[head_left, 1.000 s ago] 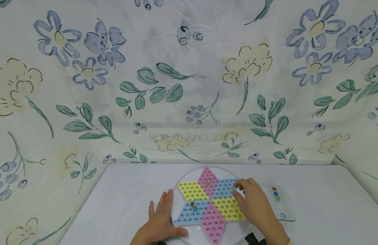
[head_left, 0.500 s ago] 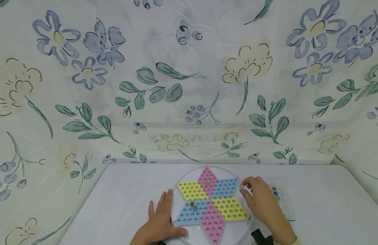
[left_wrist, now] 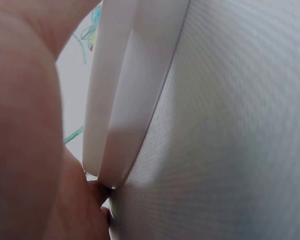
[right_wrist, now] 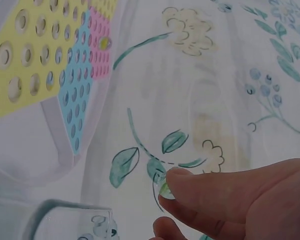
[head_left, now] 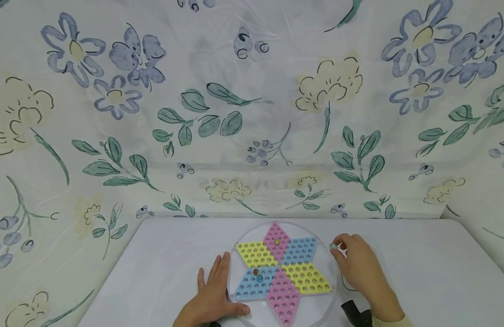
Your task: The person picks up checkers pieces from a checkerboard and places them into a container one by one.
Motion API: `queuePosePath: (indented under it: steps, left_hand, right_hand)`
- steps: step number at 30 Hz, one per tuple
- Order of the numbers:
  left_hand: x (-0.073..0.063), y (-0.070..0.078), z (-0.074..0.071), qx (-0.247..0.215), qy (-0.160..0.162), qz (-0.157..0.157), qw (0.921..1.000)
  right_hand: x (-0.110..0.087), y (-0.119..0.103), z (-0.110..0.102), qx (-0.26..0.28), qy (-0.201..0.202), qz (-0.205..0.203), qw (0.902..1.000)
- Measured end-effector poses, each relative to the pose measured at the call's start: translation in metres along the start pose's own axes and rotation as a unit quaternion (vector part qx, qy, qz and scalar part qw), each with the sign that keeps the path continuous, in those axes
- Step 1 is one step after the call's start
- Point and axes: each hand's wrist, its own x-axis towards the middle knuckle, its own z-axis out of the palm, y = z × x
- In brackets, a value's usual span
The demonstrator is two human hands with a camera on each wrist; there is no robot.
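Observation:
A round Chinese checkers board (head_left: 284, 302) with pink, yellow and blue sections lies on the white table. On it sit a yellow marble (head_left: 277, 242), a reddish-brown marble (head_left: 255, 272) and a light blue marble (head_left: 259, 278). My left hand (head_left: 213, 293) rests at the board's left edge, fingers straight and thumb spread toward the rim. Right of the board, my right hand (head_left: 360, 264) pinches a clear marble (right_wrist: 166, 186) with a green-yellow streak between thumb and forefinger. This hand covers most of a clear tray (head_left: 350, 289) in the head view.
In the right wrist view, the tray's rounded corner (right_wrist: 47, 206) stands beside the board, with a few marbles (right_wrist: 97, 227) partly visible through it. A black device (head_left: 356, 313) sits at my right wrist. Flower-printed cloth (head_left: 252, 136) hangs behind the table (head_left: 166, 254).
My right hand has carried the clear marble from the board's upper right blue section rightward, past the rim to the tray side. The left hand has stayed in place.

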Motion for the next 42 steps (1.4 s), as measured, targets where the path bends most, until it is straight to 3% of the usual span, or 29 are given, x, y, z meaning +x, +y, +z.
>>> queuePosePath:
  steps: [31, 42]
  left_hand:
    - [0.005, -0.001, 0.000, 0.013, -0.007, -0.012, 0.9998]
    - [0.006, -0.003, 0.002, 0.008, -0.005, -0.009, 0.9999]
  right_hand:
    - [0.000, 0.009, -0.008, -0.044, -0.011, 0.039, 0.9982]
    - [-0.001, -0.003, 0.002, -0.024, 0.008, 0.030, 0.9992]
